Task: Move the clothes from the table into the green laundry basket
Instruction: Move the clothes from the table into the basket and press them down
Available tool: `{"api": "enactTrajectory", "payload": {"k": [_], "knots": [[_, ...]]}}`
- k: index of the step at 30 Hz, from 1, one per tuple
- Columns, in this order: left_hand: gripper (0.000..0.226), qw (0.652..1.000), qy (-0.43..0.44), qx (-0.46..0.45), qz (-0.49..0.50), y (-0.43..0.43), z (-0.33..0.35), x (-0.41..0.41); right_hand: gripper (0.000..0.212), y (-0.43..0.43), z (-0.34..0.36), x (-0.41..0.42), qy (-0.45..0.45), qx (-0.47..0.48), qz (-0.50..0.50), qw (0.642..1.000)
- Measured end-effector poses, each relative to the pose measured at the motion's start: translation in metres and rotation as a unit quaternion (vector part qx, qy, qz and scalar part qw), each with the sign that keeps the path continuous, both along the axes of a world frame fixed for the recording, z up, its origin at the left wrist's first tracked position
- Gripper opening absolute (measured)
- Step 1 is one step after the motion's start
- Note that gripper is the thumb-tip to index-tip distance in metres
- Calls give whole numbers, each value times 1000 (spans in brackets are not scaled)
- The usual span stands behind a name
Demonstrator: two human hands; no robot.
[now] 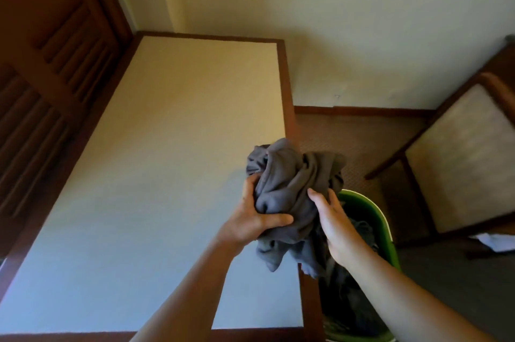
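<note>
With fingers of left hand (pixel 255 220) and right hand (pixel 335 226) gripping the crumpled grey cloth bundle (pixel 287 185), its hanging tail might miss the green plastic basket (pixel 382 220).

Green plastic laundry basket (pixel 380 215) right of cream wood-edged tabletop (pixel 167 174); crumpled grey garment (pixel 287 188) above both; cushioned wooden chair (pixel 459 160) further right.

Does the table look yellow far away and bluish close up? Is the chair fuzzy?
Head view: yes, the table fades from warm yellow light at its far end to cool bluish near the camera; the chair on the right looks smeared and soft; the gray cloth held by the left hand and right hand is sharper; the green basket is dark inside.
</note>
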State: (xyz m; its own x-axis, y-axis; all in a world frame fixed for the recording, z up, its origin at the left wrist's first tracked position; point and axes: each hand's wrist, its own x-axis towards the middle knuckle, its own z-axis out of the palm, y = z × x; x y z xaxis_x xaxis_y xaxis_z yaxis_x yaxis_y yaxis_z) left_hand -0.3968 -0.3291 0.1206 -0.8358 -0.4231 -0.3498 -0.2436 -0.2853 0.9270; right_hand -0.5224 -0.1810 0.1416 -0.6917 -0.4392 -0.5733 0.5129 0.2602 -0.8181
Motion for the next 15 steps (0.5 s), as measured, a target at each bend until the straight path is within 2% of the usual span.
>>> {"api": "enactTrajectory", "payload": {"k": [3, 9, 11, 13, 15], "knots": [[100, 999, -8, -36, -8, 70, -2, -38, 22, 69, -4, -35, 12, 5, -10, 1000], [129, 991, -71, -112, 24, 183, -17, -96, 31, 176, -11, -104, 5, 41, 14, 999], [126, 989, -88, -115, 31, 204, -12, -103, 32, 196, -16, -119, 8, 50, 38, 998], [122, 984, -119, -125, 32, 219, -3, -106, 24, 210, -18, -129, -6, 48, 85, 995], [124, 970, -186, -154, -1, 227, -3, -106, 24, 223, -23, -137, -12, 77, 152, 985]]}}
